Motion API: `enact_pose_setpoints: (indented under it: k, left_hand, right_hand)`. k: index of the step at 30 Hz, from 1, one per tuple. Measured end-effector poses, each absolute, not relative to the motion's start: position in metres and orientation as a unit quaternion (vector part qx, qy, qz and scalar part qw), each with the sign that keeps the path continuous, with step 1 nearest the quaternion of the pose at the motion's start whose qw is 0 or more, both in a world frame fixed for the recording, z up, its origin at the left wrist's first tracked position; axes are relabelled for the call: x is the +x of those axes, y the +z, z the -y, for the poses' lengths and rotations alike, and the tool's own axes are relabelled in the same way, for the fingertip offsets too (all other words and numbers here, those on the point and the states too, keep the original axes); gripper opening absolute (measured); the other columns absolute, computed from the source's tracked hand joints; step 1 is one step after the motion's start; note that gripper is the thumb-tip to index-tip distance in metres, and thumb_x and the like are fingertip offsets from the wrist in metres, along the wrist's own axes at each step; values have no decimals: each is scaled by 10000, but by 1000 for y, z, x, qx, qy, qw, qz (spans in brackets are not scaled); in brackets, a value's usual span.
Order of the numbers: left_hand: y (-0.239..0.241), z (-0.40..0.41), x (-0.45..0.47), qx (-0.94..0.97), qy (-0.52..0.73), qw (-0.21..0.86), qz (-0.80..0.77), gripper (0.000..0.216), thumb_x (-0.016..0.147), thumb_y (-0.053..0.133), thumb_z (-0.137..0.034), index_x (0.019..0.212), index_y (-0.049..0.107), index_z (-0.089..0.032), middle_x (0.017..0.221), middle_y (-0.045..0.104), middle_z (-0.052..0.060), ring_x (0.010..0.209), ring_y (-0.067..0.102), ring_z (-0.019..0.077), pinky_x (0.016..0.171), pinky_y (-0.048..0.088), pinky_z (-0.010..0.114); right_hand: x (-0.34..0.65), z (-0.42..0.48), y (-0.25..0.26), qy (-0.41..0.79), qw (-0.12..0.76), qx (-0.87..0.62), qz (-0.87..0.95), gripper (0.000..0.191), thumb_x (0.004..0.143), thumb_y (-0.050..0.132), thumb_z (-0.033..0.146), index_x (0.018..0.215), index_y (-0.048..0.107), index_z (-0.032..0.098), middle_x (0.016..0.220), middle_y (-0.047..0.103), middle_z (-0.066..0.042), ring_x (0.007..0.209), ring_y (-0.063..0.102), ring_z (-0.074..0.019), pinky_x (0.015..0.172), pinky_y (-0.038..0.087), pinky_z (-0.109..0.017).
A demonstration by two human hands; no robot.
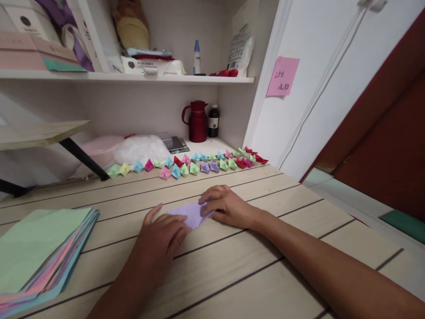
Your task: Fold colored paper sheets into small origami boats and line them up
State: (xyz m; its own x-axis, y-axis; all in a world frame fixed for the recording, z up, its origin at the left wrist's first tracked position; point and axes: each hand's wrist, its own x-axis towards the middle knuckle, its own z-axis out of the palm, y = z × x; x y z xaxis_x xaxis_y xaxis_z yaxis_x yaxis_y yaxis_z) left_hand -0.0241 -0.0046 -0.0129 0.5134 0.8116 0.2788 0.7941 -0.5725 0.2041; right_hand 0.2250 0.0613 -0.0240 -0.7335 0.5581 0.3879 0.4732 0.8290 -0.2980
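From my feed off the head camera, both hands are down on the pale slatted table [252,283], working one small sheet of lilac paper [191,214] that lies flat near the middle of the tabletop, somewhat closer to the far edge than to the near one. My left hand [162,239] is spread open and lies palm down, its fingers stretched forward with the tips pressing the near left part of the sheet; it grips nothing. My right hand [226,206] comes in from the right edge, fingers curled and knuckles raised, the fingertips resting on the sheet's right end where the paper narrows to a folded point. I cannot tell whether the thumb has slipped under that edge or only lies against it. At the near left corner sits a fanned stack of coloured sheets [40,252], green on top with pink and blue edges showing beneath, well apart from the hands. Along the far edge runs a line of small folded paper figures [186,165] in green, yellow, blue, pink, purple and red, doubling into two rows towards the right. Behind them, in the white alcove, stand a red jug [197,121] and, just beside it, a dark bottle [213,120]. A pink sticky note [282,76] is stuck on the white panel to the right.
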Motion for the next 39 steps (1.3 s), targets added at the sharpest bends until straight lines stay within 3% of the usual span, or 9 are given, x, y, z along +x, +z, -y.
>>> enact_pose_setpoints:
  k: [4,10,19,25,28,31,35,39]
  left_hand:
    - [-18,6,-22,872,168,17,-459,359,926,428,-201,1190,622,-350,1278,644,17,1147,580,196,1137,120,567]
    - [-24,7,-20,881,71,58,-465,544,853,421,-79,1213,601,-444,1392,554,-10,1266,497,249,1098,164,617]
    - [-18,11,-19,884,43,75,-459,622,800,440,-64,1292,541,-430,1462,474,-2,1329,433,270,1095,175,621]
    - [-22,12,-18,875,87,86,-469,521,854,403,-81,1234,604,-375,1394,552,-1,1285,472,252,1102,214,579]
    - [-30,9,-19,865,121,74,-482,498,894,372,-113,1329,527,-301,1374,565,38,1251,494,225,1088,294,495]
    - [-35,7,-21,875,108,49,-469,612,862,376,-56,1383,453,-369,1436,498,27,1263,477,226,1060,332,468]
    - [-28,8,-20,887,50,22,-459,665,829,395,-21,1336,491,-440,1503,415,29,1304,447,256,1045,338,506]
    - [-17,10,-13,892,36,-12,-451,610,808,439,-27,1262,577,-410,1557,309,21,1374,358,310,1069,266,584]
  right_hand:
    - [224,-54,-14,99,210,-256,938,118,866,622,258,930,716,291,1090,697,-5,1098,557,-205,990,322,-401]
    - [232,-55,-15,139,205,-287,925,170,835,660,250,993,709,288,1134,680,-21,1095,575,-205,1000,340,-394]
    - [221,-69,-37,181,284,-423,841,189,827,680,404,904,690,232,1023,689,-44,980,584,-208,899,400,-372]
    - [208,-65,-39,128,265,-497,816,256,766,726,459,853,651,229,926,656,-32,909,553,-213,832,359,-366]
    - [204,-63,-38,103,247,-515,814,321,728,743,500,864,634,230,947,633,-36,910,540,-219,800,344,-354]
    - [203,-62,-38,91,243,-520,814,367,723,741,513,938,628,238,983,626,-45,931,537,-230,803,344,-361]
    - [207,-66,-39,100,268,-516,807,444,699,777,432,1079,615,273,1069,625,-49,1012,542,-252,866,366,-402]
    - [221,-75,-39,152,366,-523,754,283,795,642,232,1077,623,247,1103,629,-49,918,598,-189,836,439,-355]
